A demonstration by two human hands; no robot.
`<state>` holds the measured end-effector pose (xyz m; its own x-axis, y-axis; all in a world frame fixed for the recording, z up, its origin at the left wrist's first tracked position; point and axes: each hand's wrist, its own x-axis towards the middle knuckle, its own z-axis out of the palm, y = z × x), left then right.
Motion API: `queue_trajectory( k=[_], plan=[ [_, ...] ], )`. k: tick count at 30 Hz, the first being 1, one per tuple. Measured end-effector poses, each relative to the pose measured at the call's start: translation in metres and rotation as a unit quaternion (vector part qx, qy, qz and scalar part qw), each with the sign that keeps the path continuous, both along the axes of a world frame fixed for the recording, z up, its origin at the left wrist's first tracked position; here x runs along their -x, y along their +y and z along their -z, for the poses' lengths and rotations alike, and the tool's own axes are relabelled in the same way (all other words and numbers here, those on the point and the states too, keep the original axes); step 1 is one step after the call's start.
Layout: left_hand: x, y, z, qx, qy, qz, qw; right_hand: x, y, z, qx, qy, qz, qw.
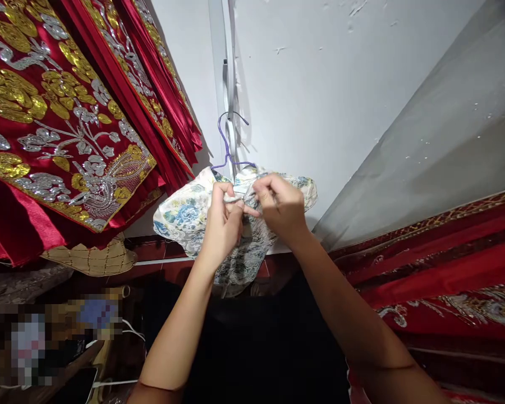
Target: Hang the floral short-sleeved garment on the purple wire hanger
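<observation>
A small white garment with blue and green flowers (pixel 180 216) hangs on a purple wire hanger (pixel 226 147) hooked to a grey rail on the white wall. My left hand (pixel 222 224) is closed, pinching the garment's collar at the front. My right hand (pixel 280 205) is closed too, its fingers pinching the same collar from the right, close against the left hand. Both hands cover the collar's middle.
Red satin garments with gold and silver embroidery (pixel 54 118) hang at the upper left. More red embroidered cloth (pixel 437 264) lies at the right under a grey panel (pixel 446 146). A cable and dark items (pixel 88 381) sit at the lower left.
</observation>
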<state>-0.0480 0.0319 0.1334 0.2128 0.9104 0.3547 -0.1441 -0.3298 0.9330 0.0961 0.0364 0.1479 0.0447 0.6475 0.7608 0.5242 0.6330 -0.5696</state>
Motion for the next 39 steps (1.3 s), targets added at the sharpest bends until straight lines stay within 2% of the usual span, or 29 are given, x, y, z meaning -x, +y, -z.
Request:
queue_trajectory(
  k=[2,5,7,9,11,13,16,18,19,21,23,26,28,30,32,34,36,37,38,39],
  plan=[
    [0.006,0.007,0.02,0.034,-0.01,-0.022,0.999,-0.004,0.001,-0.01,-0.02,0.092,0.039,0.995],
    [0.018,0.007,0.06,0.1,0.024,-0.042,0.994,-0.026,-0.002,-0.017,-0.058,0.217,0.098,0.97],
    [0.027,0.001,0.083,0.129,0.068,-0.027,0.989,-0.051,-0.005,-0.013,-0.081,0.255,0.125,0.955],
    [0.034,-0.003,0.093,0.116,0.091,-0.032,0.989,-0.079,-0.008,-0.003,-0.089,0.297,0.117,0.944],
    [0.038,0.0,0.088,0.054,0.09,-0.082,0.991,-0.102,-0.012,0.008,-0.065,0.377,0.048,0.923],
    [0.04,0.012,0.068,-0.043,0.093,-0.173,0.98,-0.117,-0.015,0.019,0.009,0.46,-0.046,0.886],
    [0.04,0.038,0.031,-0.174,0.159,-0.315,0.919,-0.119,-0.023,0.035,0.099,0.527,-0.112,0.837],
    [0.038,0.059,0.017,-0.207,0.231,-0.363,0.879,-0.113,-0.03,0.048,0.096,0.559,-0.113,0.816],
    [0.038,0.069,0.015,-0.205,0.264,-0.367,0.868,-0.109,-0.034,0.057,0.093,0.573,-0.115,0.806],
    [0.039,0.085,0.022,-0.187,0.295,-0.35,0.869,-0.106,-0.041,0.078,0.098,0.597,-0.108,0.789],
    [0.045,0.095,0.038,-0.157,0.27,-0.317,0.895,-0.109,-0.045,0.104,0.124,0.627,-0.08,0.765],
    [0.062,0.095,0.064,-0.04,0.12,-0.271,0.954,-0.12,-0.047,0.144,0.17,0.683,-0.007,0.711],
    [0.072,0.086,0.08,0.069,-0.005,-0.249,0.966,-0.12,-0.047,0.162,0.185,0.705,0.01,0.684],
    [0.079,0.072,0.095,0.147,-0.089,-0.238,0.956,-0.109,-0.048,0.171,0.201,0.7,-0.014,0.686],
    [0.08,0.053,0.108,0.191,-0.126,-0.229,0.946,-0.087,-0.049,0.172,0.248,0.646,-0.04,0.721],
    [0.076,0.03,0.116,0.249,-0.207,-0.218,0.921,-0.061,-0.049,0.167,0.316,0.528,-0.021,0.788],
    [0.065,0.004,0.12,0.29,-0.29,-0.214,0.886,-0.036,-0.049,0.159,0.375,0.355,0.015,0.856],
    [0.058,-0.009,0.119,0.296,-0.317,-0.217,0.875,-0.025,-0.049,0.154,0.399,0.271,0.015,0.876],
    [0.05,-0.022,0.116,0.288,-0.322,-0.22,0.875,-0.016,-0.049,0.148,0.423,0.205,-0.007,0.883],
    [0.041,-0.035,0.111,0.266,-0.298,-0.215,0.891,-0.007,-0.048,0.141,0.447,0.166,-0.053,0.878]
  ],
)
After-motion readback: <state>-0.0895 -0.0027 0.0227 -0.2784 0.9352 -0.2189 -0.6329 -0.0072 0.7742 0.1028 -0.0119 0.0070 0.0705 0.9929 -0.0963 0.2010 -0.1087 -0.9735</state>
